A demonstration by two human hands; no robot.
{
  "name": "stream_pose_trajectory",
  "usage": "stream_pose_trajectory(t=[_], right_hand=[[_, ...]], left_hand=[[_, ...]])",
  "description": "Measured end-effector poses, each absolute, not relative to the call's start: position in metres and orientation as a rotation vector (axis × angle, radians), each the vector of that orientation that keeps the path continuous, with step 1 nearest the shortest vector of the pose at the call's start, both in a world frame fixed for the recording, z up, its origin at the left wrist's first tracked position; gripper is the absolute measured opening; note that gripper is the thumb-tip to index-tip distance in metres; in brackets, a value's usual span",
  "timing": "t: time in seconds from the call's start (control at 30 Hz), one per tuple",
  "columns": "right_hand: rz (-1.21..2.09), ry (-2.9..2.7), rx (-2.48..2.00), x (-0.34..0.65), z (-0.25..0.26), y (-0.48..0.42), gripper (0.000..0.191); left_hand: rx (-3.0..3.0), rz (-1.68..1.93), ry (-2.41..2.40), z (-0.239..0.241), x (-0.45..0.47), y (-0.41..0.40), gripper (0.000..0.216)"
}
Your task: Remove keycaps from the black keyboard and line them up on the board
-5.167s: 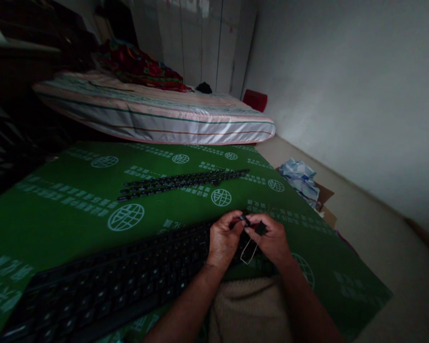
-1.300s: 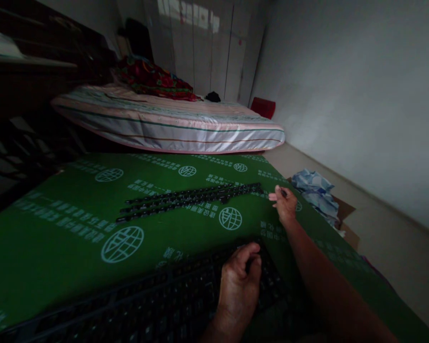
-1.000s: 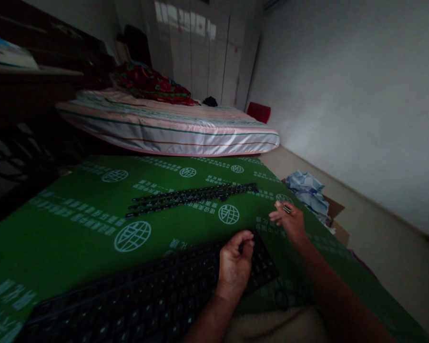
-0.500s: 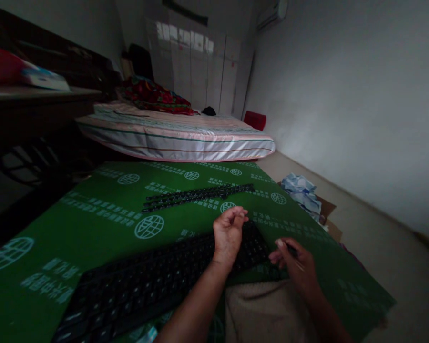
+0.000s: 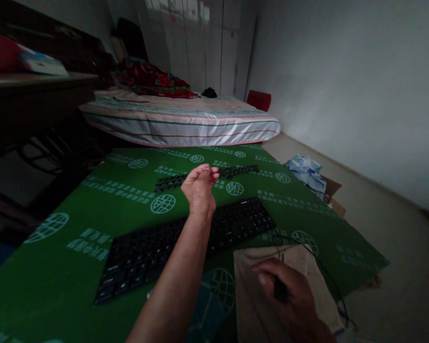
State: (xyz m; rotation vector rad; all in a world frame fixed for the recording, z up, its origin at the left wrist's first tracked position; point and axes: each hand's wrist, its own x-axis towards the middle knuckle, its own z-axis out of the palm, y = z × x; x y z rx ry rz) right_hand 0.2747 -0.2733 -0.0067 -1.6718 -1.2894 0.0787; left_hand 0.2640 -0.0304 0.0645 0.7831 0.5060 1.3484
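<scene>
My left hand (image 5: 199,186) reaches out over the black keyboard (image 5: 186,243) toward the row of loose black keycaps (image 5: 236,170) on the green cloth (image 5: 93,224). Its fingers are curled and pinched together; I cannot make out anything in them. My right hand (image 5: 288,297) is low at the near edge, over a beige towel (image 5: 250,276), closed round a small dark tool (image 5: 279,289).
A thin black cable (image 5: 321,267) runs off the keyboard across the towel. A mattress with striped sheets (image 5: 182,121) lies beyond the cloth. A cardboard box with blue and white packets (image 5: 309,171) stands on the floor at right. Dark furniture (image 5: 28,105) rises at left.
My left hand has lifted off the keyboard and stretched forward toward the keycap row. My right hand has drawn back from beside that row to the towel, still holding the small tool.
</scene>
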Motion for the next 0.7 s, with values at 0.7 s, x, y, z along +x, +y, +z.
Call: stream_pose_trajectory(t=[0.7], right_hand=[[-0.007,-1.963,-1.467,0.204,-0.061,-0.238,0.014]], left_hand=[[1.183,1.414,0.615,0.068,0.193,-0.01,0.005]])
